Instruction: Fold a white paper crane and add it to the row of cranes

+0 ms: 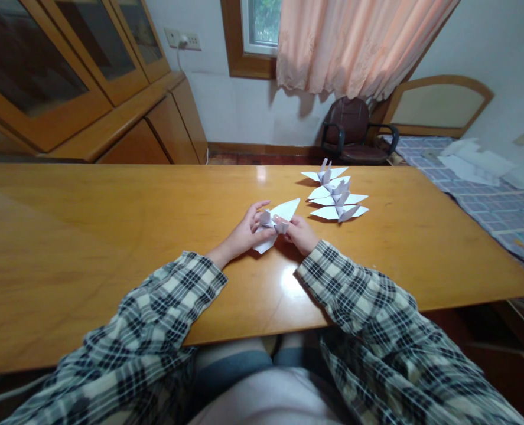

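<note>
wood table (pixel 111 248) | 3 folded cranes (pixel 335 198) far side | chair (pixel 354 136) by curtain (pixel 354 41) | cabinet (pixel 88 88) left

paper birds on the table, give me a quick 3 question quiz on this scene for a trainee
1. True or false: both hands are on the same piece of folded paper.
2. How many finished paper birds lie in the group on the table? A) one B) three C) six
3. On which side of the hands does that group lie, left or right?

Key
1. True: the left hand and right hand both grip the folded paper.
2. B: three finished paper birds lie close together on the wooden table.
3. Right, and a little farther from the person.
</note>
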Tool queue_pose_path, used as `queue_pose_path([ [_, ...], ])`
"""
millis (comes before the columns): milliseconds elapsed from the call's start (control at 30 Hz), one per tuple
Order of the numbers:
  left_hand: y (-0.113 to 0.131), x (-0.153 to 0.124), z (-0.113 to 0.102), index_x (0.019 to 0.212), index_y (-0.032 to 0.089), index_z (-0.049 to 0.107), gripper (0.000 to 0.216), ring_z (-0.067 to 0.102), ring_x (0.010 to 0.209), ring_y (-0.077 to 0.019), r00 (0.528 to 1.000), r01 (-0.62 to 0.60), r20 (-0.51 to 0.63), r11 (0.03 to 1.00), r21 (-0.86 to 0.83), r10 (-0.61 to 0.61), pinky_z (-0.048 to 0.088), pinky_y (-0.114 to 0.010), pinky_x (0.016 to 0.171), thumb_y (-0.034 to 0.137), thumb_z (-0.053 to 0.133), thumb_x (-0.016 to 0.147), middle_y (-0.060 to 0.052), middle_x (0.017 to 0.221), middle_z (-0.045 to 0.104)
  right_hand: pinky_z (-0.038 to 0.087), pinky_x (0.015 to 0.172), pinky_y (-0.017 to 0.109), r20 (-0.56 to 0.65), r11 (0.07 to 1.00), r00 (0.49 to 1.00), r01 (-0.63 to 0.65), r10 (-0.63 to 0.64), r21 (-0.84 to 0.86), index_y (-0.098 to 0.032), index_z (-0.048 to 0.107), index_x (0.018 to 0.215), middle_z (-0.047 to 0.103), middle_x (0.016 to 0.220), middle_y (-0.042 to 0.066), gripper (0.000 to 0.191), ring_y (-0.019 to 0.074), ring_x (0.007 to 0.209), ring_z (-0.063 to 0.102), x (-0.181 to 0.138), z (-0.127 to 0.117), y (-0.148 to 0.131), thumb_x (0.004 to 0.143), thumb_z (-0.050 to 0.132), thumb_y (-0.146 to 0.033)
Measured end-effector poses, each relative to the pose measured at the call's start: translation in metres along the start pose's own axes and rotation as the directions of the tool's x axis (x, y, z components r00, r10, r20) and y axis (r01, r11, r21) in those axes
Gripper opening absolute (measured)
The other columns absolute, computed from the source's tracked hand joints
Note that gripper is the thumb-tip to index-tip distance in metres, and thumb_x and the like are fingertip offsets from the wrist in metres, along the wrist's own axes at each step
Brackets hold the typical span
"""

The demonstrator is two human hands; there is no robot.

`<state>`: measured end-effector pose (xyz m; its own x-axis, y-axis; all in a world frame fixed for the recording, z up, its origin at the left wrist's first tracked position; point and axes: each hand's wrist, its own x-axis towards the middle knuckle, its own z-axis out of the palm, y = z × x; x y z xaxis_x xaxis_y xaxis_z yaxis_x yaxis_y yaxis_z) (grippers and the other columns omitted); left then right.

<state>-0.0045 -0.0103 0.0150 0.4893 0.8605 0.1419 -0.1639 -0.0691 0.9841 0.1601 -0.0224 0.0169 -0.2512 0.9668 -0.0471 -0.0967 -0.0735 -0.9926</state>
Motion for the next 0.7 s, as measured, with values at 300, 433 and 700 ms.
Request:
queue_pose_path([
  [300, 0.0, -0.001, 0.001, 0.082, 0.013, 0.057, 0.042, 0.055, 0.057, -0.0109, 0.969, 0.242, 0.048, 0.97, 0.007, -0.243, 0.047, -0.024, 0.056, 0.05, 0.07, 0.068, 0.0, 0.067, 0.058, 0.018, 0.042, 0.022, -0.254, 0.985, 0.952, 0.174, -0.173, -0.016, -0.017, 0.049, 0.057, 0.034, 0.045, -0.008, 0.048, 0.0052, 0.042, 0.027, 0.002, -0.002, -0.006, 0.071, 0.063, -0.061],
  [433, 0.001, -0.002, -0.001, 0.071, 0.012, 0.058, 0.04, 0.051, 0.055, -0.0099, 0.972, 0.218, 0.073, 0.972, 0.09, -0.225, 0.04, -0.021, 0.052, 0.051, 0.069, 0.068, 0.0, 0.063, 0.057, 0.022, 0.043, 0.022, -0.266, 0.986, 0.958, 0.133, -0.104, 0.096, -0.017, 0.051, 0.058, 0.04, 0.048, -0.006, 0.044, 0.006, 0.044, 0.032, 0.0, 0.0, -0.009, 0.068, 0.066, -0.058],
  [700, 0.001, -0.001, -0.012, 0.072, 0.012, 0.06, 0.041, 0.048, 0.053, -0.009, 0.937, 0.283, 0.179, 0.953, 0.111, -0.299, 0.034, -0.02, 0.049, 0.052, 0.069, 0.066, -0.001, 0.064, 0.058, 0.03, 0.046, 0.023, -0.254, 0.985, 0.967, 0.073, -0.032, 0.154, -0.018, 0.053, 0.059, 0.044, 0.046, -0.004, 0.039, 0.0099, 0.048, 0.043, 0.001, -0.005, -0.01, 0.066, 0.067, -0.053],
])
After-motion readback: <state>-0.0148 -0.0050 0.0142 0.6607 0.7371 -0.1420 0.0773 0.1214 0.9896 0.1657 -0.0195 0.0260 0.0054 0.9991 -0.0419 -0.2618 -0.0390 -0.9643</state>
